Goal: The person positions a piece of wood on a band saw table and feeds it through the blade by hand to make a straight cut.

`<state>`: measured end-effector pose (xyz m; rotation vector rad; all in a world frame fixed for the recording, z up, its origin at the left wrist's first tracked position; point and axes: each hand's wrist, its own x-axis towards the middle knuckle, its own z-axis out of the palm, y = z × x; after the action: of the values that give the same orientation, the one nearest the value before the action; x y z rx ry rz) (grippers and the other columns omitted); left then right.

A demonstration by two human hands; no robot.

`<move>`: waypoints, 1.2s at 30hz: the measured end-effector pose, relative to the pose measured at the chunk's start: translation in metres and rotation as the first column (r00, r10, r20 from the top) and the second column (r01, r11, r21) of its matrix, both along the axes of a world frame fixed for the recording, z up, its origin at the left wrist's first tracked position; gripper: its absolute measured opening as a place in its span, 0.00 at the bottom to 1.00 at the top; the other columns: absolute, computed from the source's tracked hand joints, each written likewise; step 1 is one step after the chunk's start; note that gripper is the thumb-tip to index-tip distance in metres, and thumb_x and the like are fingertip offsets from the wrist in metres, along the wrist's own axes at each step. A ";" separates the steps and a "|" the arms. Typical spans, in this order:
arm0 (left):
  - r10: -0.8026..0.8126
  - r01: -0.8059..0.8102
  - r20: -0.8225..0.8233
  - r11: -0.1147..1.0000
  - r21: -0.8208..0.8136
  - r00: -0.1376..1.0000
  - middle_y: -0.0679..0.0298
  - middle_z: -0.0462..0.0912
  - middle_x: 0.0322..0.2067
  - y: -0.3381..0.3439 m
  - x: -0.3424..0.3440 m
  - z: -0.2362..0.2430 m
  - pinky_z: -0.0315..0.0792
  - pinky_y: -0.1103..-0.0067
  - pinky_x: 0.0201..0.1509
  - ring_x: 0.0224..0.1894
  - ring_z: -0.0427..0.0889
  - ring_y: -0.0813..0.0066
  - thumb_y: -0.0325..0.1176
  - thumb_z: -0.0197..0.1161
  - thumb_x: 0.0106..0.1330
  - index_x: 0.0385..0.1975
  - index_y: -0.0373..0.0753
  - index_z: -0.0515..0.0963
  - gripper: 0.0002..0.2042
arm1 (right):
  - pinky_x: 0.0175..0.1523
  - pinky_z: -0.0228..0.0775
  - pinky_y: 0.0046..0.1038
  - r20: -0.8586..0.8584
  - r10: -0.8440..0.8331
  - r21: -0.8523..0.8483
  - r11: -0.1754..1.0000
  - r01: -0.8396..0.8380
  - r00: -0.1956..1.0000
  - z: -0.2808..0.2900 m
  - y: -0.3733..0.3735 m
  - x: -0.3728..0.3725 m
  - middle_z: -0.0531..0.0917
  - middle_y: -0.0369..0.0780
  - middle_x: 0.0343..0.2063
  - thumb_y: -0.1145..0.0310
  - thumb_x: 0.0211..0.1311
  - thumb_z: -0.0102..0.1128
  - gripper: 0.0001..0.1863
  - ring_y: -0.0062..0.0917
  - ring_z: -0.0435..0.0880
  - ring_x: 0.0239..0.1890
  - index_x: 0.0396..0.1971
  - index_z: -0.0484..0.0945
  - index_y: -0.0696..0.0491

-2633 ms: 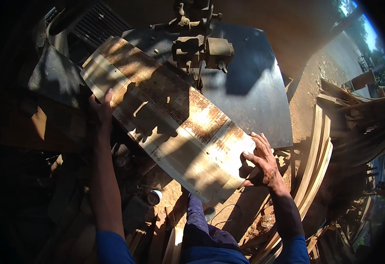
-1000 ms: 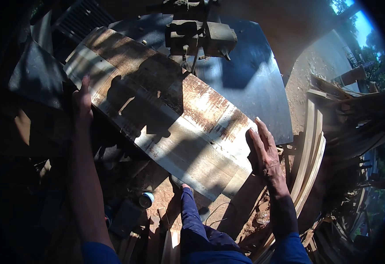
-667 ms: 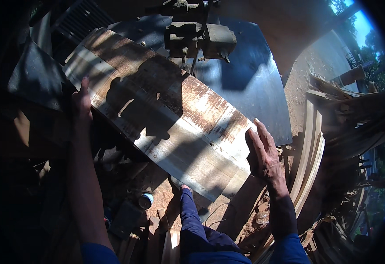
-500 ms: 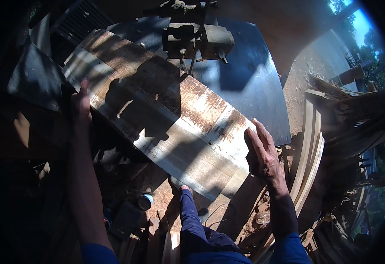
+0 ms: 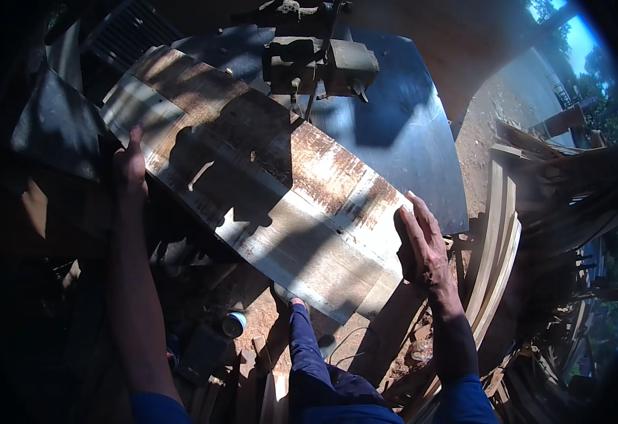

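Observation:
A wide weathered wooden board (image 5: 266, 191) lies slantwise across the dark metal saw table (image 5: 401, 134), running from upper left to lower right. My left hand (image 5: 131, 164) grips its left long edge in shadow. My right hand (image 5: 422, 244) presses flat, fingers together, against the board's near right end. The band saw's blade guide (image 5: 319, 65) stands over the board's far edge, and the blade meets the wood just below it.
Curved wooden strips (image 5: 496, 261) are stacked at the right. Scrap timber (image 5: 556, 184) is piled beyond them. Sawdust-covered ground, wood offcuts and a small round can (image 5: 234, 323) lie below the board. My blue trouser leg (image 5: 309, 353) stands beneath it.
Since the earliest frame the board has moved up and left across the table, and my right hand has shifted from a spread grip to flat against the board's end. Over the last second almost nothing moves.

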<state>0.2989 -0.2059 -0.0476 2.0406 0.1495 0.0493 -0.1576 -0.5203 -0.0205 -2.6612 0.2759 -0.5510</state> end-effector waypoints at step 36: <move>-0.033 0.034 0.061 0.999 -0.024 0.998 0.39 0.67 0.63 -0.003 0.000 -0.006 0.58 0.69 0.70 0.67 0.66 0.57 0.61 0.66 0.59 0.62 0.15 0.61 0.50 | 0.70 0.65 0.38 -0.008 -0.023 0.078 0.997 0.024 1.000 0.001 0.000 0.000 0.65 0.52 0.66 0.83 0.63 0.55 0.28 0.44 0.67 0.68 0.65 0.70 0.52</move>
<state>0.2992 -0.2089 -0.0532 2.0135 0.0777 0.0876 -0.1579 -0.5201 -0.0200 -2.5885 0.3250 -0.5268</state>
